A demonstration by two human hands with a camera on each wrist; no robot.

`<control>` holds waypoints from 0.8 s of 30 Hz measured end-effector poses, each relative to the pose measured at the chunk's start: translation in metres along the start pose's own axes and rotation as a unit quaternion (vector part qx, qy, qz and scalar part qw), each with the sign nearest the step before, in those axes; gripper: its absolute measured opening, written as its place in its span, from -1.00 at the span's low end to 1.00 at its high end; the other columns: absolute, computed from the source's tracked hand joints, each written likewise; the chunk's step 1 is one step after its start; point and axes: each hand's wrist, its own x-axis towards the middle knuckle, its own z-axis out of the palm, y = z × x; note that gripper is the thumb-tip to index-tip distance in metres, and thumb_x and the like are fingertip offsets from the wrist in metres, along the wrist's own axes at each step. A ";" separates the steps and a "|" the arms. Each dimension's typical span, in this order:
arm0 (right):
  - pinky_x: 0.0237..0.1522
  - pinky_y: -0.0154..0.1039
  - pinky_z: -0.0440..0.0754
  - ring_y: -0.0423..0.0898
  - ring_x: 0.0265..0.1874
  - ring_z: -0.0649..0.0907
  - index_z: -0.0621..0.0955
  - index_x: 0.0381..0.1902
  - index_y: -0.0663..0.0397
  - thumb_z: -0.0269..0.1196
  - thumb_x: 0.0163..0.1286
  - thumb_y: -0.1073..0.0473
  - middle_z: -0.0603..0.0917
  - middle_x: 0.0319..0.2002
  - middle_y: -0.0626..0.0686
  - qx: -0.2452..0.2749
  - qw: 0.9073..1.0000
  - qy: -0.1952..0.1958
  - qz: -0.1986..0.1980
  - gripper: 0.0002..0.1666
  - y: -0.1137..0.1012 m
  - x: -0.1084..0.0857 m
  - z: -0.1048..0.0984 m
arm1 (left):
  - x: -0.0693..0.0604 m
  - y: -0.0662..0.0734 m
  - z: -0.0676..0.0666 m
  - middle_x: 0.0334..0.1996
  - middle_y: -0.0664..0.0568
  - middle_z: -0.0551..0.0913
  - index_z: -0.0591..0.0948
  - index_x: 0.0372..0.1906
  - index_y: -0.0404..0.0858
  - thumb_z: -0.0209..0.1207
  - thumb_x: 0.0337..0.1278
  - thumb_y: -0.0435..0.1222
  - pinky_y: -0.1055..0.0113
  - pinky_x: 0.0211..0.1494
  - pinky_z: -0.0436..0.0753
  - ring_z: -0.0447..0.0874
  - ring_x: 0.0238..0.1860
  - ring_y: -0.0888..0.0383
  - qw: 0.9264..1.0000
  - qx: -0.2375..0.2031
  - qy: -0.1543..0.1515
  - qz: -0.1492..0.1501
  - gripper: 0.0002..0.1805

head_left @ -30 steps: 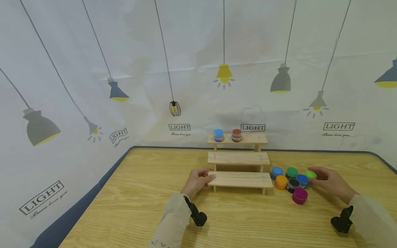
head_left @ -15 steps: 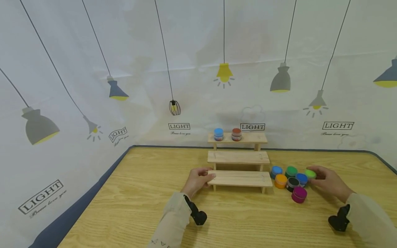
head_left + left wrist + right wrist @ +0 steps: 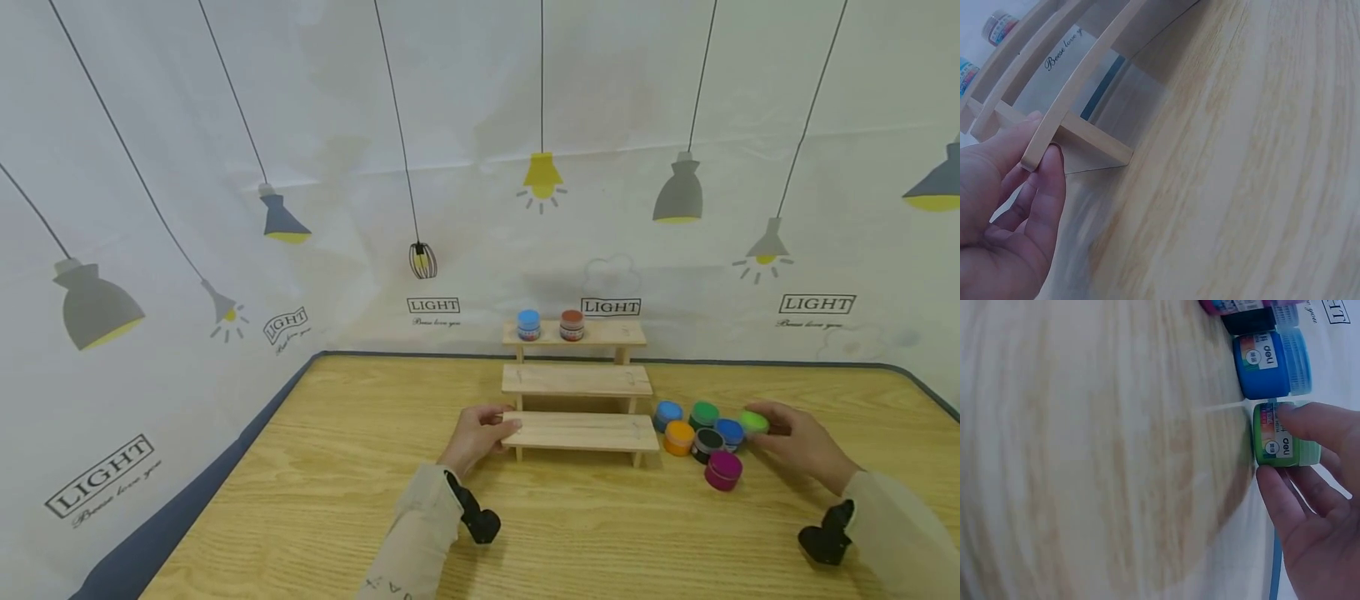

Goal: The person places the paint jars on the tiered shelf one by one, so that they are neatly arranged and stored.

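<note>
My left hand [image 3: 477, 437] pinches the left end of the lowest shelf [image 3: 577, 432] of a three-tier wooden stand [image 3: 577, 381]; in the left wrist view, the thumb is above the board [image 3: 1079, 84] and fingers are below. My right hand [image 3: 806, 446] grips a light green paint jar [image 3: 753, 422] between thumb and fingers. That jar [image 3: 1275, 447] stands at the table, beside a dark blue jar [image 3: 1264, 367], in the right wrist view. On the top shelf sit a light blue jar [image 3: 528, 326] and a brown-red jar [image 3: 572, 326].
Right of the stand, several jars cluster closely: blue [image 3: 668, 417], green [image 3: 704, 416], orange [image 3: 679, 438], black [image 3: 708, 447] and magenta [image 3: 723, 472]. A wall sheet [image 3: 480, 208] printed with lamps rises behind the wooden table [image 3: 360, 433].
My right hand and the light green jar have shifted very slightly to the right over the last half second. The left hand and the stand stay in place.
</note>
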 end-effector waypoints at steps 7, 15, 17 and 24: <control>-0.30 -0.21 0.56 0.21 -0.12 0.48 0.29 0.15 0.45 0.14 0.27 0.01 0.42 -0.04 0.42 -0.003 1.000 0.014 0.010 -0.31 -0.005 -0.005 -0.011 | 0.000 0.000 0.000 -0.40 -0.02 0.42 0.54 0.00 -0.32 0.22 0.01 -0.30 0.34 -0.43 0.60 0.43 -0.61 0.22 1.000 0.000 0.001 -0.003 -0.62; -0.39 -0.43 0.51 -0.65 -0.35 0.29 0.26 0.16 0.48 0.14 0.27 0.05 0.43 -0.06 0.40 0.011 0.999 0.033 -0.011 -0.31 -0.016 -0.006 -0.028 | 0.000 0.000 0.000 -0.41 -0.01 0.41 0.54 -0.01 -0.33 0.22 0.01 -0.31 0.34 -0.44 0.60 0.41 -0.62 0.22 1.000 -0.004 0.002 -0.006 -0.62; -0.35 -0.34 0.54 -0.67 -0.35 0.26 0.24 0.18 0.47 0.13 0.28 0.04 0.42 -0.04 0.39 0.015 0.999 0.027 -0.008 -0.30 -0.020 -0.006 -0.030 | 0.000 0.000 0.001 -0.39 -0.02 0.41 0.54 -0.01 -0.32 0.22 0.01 -0.31 0.34 -0.44 0.60 0.41 -0.63 0.22 1.000 -0.004 0.003 -0.008 -0.62; -0.37 -0.37 0.53 -0.67 -0.32 0.25 0.27 0.18 0.41 0.15 0.26 0.02 0.41 -0.02 0.39 0.002 0.999 0.035 -0.025 -0.30 -0.037 -0.005 -0.030 | -0.001 0.002 0.001 -0.35 -0.04 0.42 0.54 0.00 -0.31 0.22 0.02 -0.31 0.35 -0.44 0.60 0.41 -0.61 0.22 1.000 -0.004 0.005 -0.014 -0.62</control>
